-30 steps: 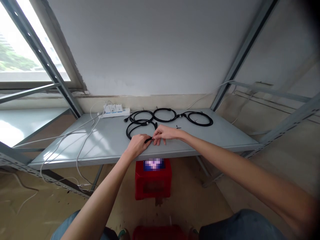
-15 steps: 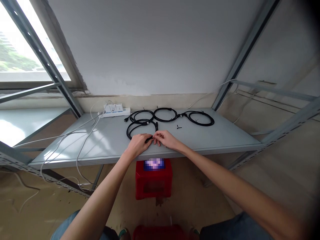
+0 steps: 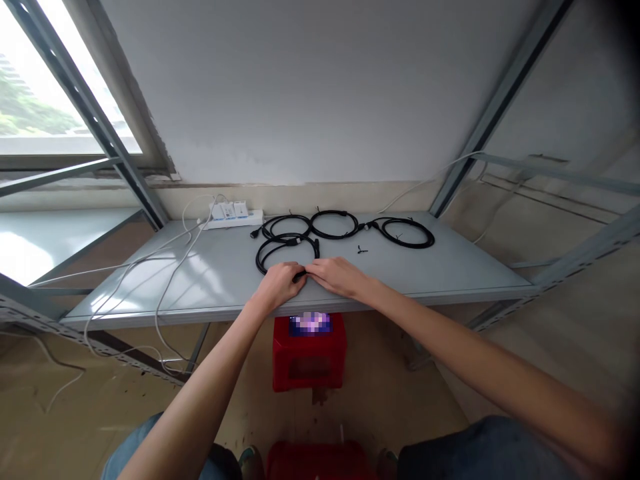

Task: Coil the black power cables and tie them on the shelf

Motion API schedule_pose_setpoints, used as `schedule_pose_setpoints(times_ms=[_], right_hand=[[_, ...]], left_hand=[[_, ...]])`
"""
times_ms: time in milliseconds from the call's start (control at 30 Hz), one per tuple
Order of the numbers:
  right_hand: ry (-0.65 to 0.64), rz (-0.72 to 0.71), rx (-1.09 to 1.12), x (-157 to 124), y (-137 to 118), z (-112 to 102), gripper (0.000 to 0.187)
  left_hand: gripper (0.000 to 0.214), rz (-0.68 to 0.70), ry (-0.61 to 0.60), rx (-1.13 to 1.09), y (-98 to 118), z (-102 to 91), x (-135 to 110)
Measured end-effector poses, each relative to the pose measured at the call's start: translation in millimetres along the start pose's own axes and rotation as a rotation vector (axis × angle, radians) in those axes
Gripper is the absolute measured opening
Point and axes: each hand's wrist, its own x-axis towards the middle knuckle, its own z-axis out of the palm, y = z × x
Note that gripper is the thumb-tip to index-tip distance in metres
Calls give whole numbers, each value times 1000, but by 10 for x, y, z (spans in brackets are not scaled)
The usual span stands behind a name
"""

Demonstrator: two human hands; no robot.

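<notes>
A coiled black cable [image 3: 259, 259] with plug ends lies near the shelf's front edge. My left hand [image 3: 281, 283] is closed round the front of this coil, pressing the cable strands together. Right beside it, the fingertips of my right hand [image 3: 341, 276] are pinched together where they meet the cable and the left fingers. What they grip is too small to make out. A short black tie [image 3: 361, 250] lies loose on the shelf, a little beyond my right hand.
Behind lie more black cable coils: one at back left [image 3: 265, 231], one at back middle [image 3: 334, 212] and one at right [image 3: 433, 237]. A white power strip [image 3: 235, 221] trails white cords to the left. Below the metal shelf [image 3: 450, 287] stands a red stool [image 3: 309, 363].
The right hand's fingers have drawn closer together and turned flatter over the cable. The left hand keeps its hold. The view has shifted slightly.
</notes>
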Motion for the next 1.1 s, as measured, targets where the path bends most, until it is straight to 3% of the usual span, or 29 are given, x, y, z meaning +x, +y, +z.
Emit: schedule_pose_setpoints(times_ms=[200, 333, 433, 567, 700, 767, 800, 900, 1100], right_hand=[[-159, -86, -263, 98, -85, -205, 26], [-213, -90, -309, 217, -123, -221, 24], [-187, -12, -239, 235, -157, -192, 25], [-12, 296, 152, 197, -217, -92, 21], [70, 784, 951, 215, -314, 26, 24], [98, 916, 1216, 233, -354, 66, 21], [104, 927, 1248, 235, -362, 80, 20], [68, 785, 963, 200, -332, 87, 23], [52, 260, -97, 89, -236, 15, 18]], left_hand=[[23, 5, -12, 21, -5, 11, 11], [24, 6, -20, 28, -6, 4, 9], [26, 5, -23, 5, -6, -7, 5], [24, 4, -18, -30, 3, -27, -3], [26, 16, -5, -40, 12, -46, -15], [26, 13, 3, -39, 9, -48, -17], [25, 12, 1, -36, 6, -47, -16], [24, 13, -12, -19, -3, -39, -8], [24, 3, -22, -6, -2, -24, 6]])
